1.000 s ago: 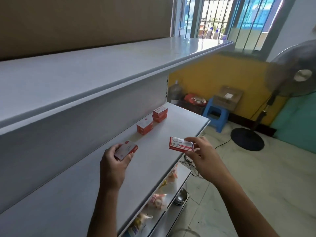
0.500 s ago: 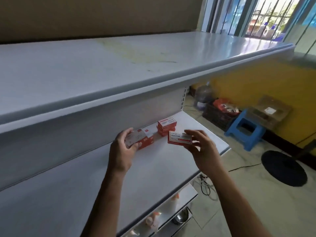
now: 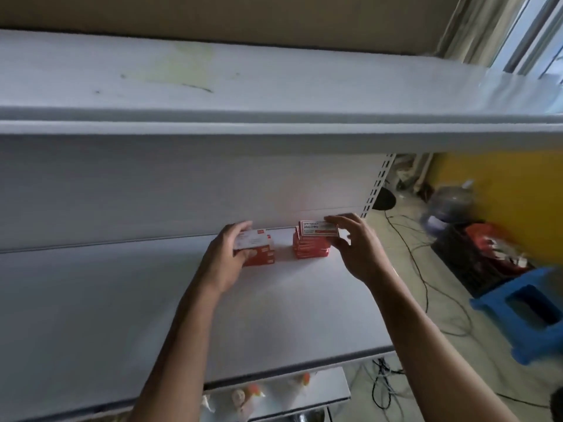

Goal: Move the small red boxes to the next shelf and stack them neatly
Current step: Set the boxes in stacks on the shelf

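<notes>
Placing step: the left hand [image 3: 227, 257] held a small red-and-white cardboard box [image 3: 253, 239] over the left stack [image 3: 262, 258]; the right hand [image 3: 355, 248] pinched another [image 3: 318, 229] atop the right stack [image 3: 310, 248] on the white metal shelf [image 3: 152, 315]. Next, squaring edges, then letting go.

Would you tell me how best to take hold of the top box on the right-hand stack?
Pinch the top box by its two short ends, coming from the open front. It lies flat with the shelf's back panel close behind.
</notes>
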The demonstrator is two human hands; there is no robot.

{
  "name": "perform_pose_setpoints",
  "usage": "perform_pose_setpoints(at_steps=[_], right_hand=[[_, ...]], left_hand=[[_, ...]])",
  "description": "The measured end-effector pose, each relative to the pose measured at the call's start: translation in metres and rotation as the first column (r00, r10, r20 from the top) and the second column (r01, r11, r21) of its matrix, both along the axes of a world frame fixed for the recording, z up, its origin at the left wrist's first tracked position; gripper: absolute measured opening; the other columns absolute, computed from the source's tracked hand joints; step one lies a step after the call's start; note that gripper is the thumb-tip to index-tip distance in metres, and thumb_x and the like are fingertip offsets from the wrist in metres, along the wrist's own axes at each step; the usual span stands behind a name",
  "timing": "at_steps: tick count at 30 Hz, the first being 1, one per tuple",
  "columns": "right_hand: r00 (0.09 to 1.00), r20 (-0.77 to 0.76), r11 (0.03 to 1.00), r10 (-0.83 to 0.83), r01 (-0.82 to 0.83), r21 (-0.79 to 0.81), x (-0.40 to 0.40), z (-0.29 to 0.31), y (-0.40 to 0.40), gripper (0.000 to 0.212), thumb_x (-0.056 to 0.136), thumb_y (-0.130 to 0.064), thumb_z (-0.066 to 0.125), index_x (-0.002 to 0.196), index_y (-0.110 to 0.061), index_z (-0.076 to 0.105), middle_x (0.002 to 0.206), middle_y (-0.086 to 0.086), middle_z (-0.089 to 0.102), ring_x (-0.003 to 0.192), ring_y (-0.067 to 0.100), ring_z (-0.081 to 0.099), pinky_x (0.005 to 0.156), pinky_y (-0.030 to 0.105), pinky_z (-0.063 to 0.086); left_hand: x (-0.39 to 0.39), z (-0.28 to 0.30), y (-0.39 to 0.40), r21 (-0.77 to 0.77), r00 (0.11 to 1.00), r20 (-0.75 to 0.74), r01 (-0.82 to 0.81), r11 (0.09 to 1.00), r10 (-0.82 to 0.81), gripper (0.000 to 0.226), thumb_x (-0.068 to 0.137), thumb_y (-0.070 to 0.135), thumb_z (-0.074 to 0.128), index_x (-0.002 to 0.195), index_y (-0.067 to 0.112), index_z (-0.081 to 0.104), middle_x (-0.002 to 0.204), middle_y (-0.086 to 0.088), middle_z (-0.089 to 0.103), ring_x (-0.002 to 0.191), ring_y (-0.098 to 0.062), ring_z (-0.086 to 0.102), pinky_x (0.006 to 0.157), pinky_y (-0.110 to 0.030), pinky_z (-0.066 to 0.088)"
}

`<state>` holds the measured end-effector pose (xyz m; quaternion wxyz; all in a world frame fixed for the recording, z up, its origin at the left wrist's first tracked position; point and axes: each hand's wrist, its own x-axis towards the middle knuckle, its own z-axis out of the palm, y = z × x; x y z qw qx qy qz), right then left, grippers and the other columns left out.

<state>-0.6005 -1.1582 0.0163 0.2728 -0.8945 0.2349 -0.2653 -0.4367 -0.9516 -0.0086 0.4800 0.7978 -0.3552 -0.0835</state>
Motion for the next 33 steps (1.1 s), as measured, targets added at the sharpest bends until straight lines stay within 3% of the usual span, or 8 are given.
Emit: perform_pose_setpoints(at_steps=[2,6,12,17,23,27,33], right_hand=[[1.0,-0.009,1.0,0.006,-0.006,0.03,0.005,-0.003,-0.005,0.04,0.083,-0.005,0.068,0.121,-0.019,0.063,0.116,-0.002,0.061,0.108,0.015,0.057,0.094,0.039,0.049],[0.998,-0.046,0.998,0.042,-0.04,0.054,0.008,-0.007,-0.015,0.04,0.086,-0.006,0.065,0.123,-0.018,0.061,0.119,-0.001,0.06,0.11,0.016,0.055,0.095,0.037,0.048],[0.993,-0.046,0.991,0.107,-0.103,0.086,0.008,-0.009,-0.018,0.04,0.089,-0.007,0.06,0.128,-0.019,0.056,0.122,-0.001,0.06,0.109,0.011,0.056,0.092,0.03,0.05],[0.988,-0.006,0.971,0.157,-0.153,0.182,0.012,-0.017,-0.02,0.041,0.088,-0.006,0.06,0.124,-0.024,0.056,0.119,-0.004,0.062,0.108,0.009,0.057,0.089,0.032,0.052],[0.988,0.001,0.976,0.153,-0.151,0.154,0.012,-0.021,-0.02,0.041,0.087,-0.006,0.062,0.123,-0.026,0.057,0.118,-0.008,0.063,0.109,0.007,0.057,0.089,0.029,0.049],[0.987,-0.03,0.971,0.157,-0.149,0.184,0.014,-0.017,-0.021,0.044,0.088,-0.005,0.06,0.126,-0.025,0.055,0.121,-0.004,0.063,0.113,0.011,0.057,0.093,0.034,0.05],[0.981,-0.104,0.974,0.162,-0.142,0.178,0.009,-0.008,-0.02,0.048,0.09,-0.009,0.059,0.132,-0.028,0.049,0.131,-0.002,0.058,0.121,0.015,0.053,0.096,0.031,0.046]], left_hand=[[0.0,0.001,-0.001,-0.002,1.0,0.005,0.011,1.0,-0.011,0.056,0.079,-0.002,0.069,0.13,0.016,0.053,0.127,0.001,0.056,0.114,-0.01,0.054,0.096,-0.009,0.033],[0.001,0.002,-0.01,0.037,0.999,0.015,0.047,0.998,-0.048,0.054,0.082,-0.001,0.066,0.13,0.019,0.052,0.123,0.002,0.051,0.116,-0.012,0.051,0.104,-0.02,0.034],[0.001,-0.001,-0.015,0.078,0.997,-0.035,0.067,0.995,-0.065,0.06,0.086,0.003,0.063,0.138,0.025,0.042,0.129,0.006,0.045,0.118,-0.005,0.047,0.101,-0.016,0.033],[0.006,-0.01,-0.009,0.114,0.994,-0.088,0.07,0.991,-0.06,0.066,0.084,0.003,0.066,0.139,0.029,0.039,0.135,0.002,0.047,0.124,-0.011,0.047,0.111,-0.034,0.035],[0.01,-0.011,-0.006,0.104,0.992,-0.102,0.079,0.991,-0.069,0.067,0.082,0.002,0.067,0.135,0.035,0.042,0.134,0.004,0.052,0.124,-0.007,0.048,0.11,-0.032,0.036],[0.005,-0.009,-0.003,0.094,0.989,-0.141,0.062,0.994,-0.048,0.072,0.084,0.001,0.066,0.141,0.033,0.036,0.139,0.004,0.048,0.128,-0.007,0.044,0.112,-0.033,0.033],[-0.01,0.002,0.014,0.039,0.994,-0.103,-0.028,0.999,0.032,0.073,0.085,0.006,0.067,0.145,0.025,0.03,0.137,0.009,0.041,0.128,-0.004,0.038,0.106,-0.021,0.029]])
